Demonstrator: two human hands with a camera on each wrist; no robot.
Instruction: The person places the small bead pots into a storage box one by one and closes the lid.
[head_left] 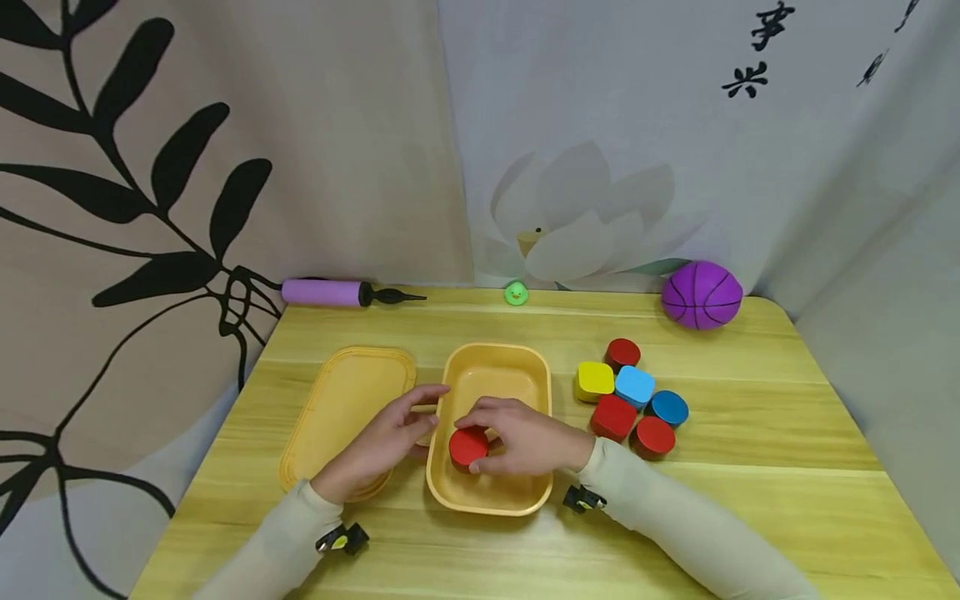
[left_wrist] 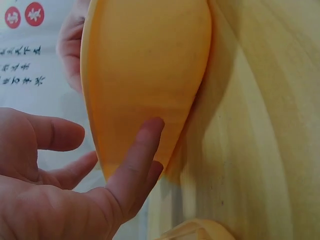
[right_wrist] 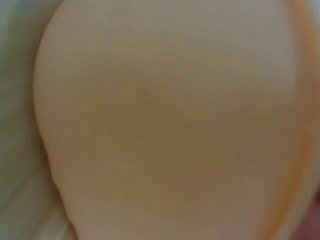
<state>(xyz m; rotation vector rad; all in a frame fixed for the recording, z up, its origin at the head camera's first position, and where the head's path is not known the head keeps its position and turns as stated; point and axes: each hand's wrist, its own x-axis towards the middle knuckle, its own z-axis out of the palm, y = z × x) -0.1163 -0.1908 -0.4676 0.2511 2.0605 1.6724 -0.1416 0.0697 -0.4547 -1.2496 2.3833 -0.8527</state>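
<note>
An orange-yellow plastic box point(head_left: 491, 367) stands on the table, its matching lid point(head_left: 360, 383) lying flat to its left. Inside the box, near its left wall, my right hand point(head_left: 517, 435) pinches a round red block point(head_left: 468, 448) between thumb and fingers. My left hand point(head_left: 386, 437) is at the box's left side, fingers extended. In the left wrist view these fingers point(left_wrist: 136, 162) rest along the box's outer wall point(left_wrist: 145, 75), with the thumb apart from it. The right wrist view is filled by a blurred close view of the box wall point(right_wrist: 165, 125).
Right of the box sits a cluster of several blocks: red ones point(head_left: 613, 417), a yellow one point(head_left: 595, 381) and blue ones point(head_left: 635, 386). Along the back edge are a purple pump point(head_left: 322, 292), a small green toy point(head_left: 516, 292) and a purple ball point(head_left: 702, 295). Curtains hang behind.
</note>
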